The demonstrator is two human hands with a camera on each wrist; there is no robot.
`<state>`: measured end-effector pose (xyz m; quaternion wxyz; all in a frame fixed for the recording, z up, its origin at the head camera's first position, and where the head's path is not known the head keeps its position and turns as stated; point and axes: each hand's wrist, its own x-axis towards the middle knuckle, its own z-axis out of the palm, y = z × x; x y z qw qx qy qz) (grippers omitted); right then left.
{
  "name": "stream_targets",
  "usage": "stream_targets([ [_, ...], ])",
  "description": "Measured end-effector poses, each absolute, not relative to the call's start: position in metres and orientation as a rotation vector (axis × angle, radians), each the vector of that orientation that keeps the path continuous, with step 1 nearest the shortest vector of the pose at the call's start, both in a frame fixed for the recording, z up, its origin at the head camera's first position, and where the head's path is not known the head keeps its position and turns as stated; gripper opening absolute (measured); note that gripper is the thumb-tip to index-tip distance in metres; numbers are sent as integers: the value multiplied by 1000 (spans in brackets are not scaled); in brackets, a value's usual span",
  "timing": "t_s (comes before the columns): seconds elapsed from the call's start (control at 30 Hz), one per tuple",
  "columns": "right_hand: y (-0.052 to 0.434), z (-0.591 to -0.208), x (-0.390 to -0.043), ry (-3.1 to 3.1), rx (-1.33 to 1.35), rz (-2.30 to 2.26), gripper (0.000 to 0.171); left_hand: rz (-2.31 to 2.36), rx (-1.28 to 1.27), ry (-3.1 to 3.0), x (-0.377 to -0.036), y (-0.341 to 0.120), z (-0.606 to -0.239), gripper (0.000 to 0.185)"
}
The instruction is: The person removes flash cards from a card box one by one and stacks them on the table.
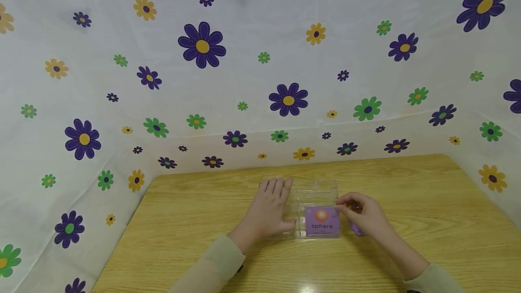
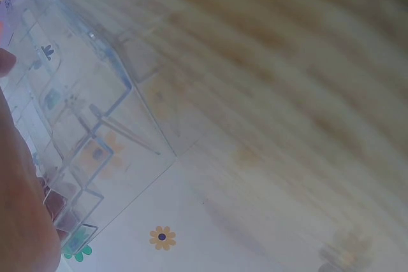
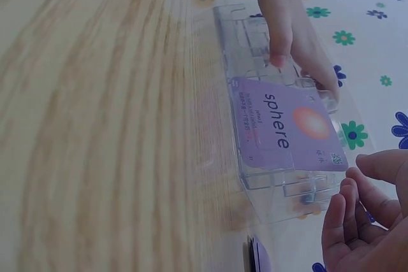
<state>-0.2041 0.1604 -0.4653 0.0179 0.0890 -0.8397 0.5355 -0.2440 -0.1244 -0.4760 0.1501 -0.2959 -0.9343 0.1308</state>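
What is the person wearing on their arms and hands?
Both arms wear long, pale beige sleeves that end at the wrists. The left hand and right hand are bare: no gloves, and no rings or watch that I can see.

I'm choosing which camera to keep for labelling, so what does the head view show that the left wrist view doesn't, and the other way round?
Only the head view shows both hands: the left hand lying flat on the clear box, the right hand at the box's right edge, and the purple card reading "sphere" in the box. Only the left wrist view shows the box's inner dividers close up, though blurred. Both show the box, the wooden table and the flowered sheet.
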Motion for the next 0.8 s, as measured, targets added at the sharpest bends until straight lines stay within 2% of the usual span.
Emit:
stream_targets([
  [0.5, 159, -469, -205, -2634, 235, 1737, 11, 408, -844, -2682, -243, -124, -474, 107],
  [0.8, 157, -469, -205, -2685, 235, 1593, 8, 432, -842, -2668, -243, -124, -474, 107],
])
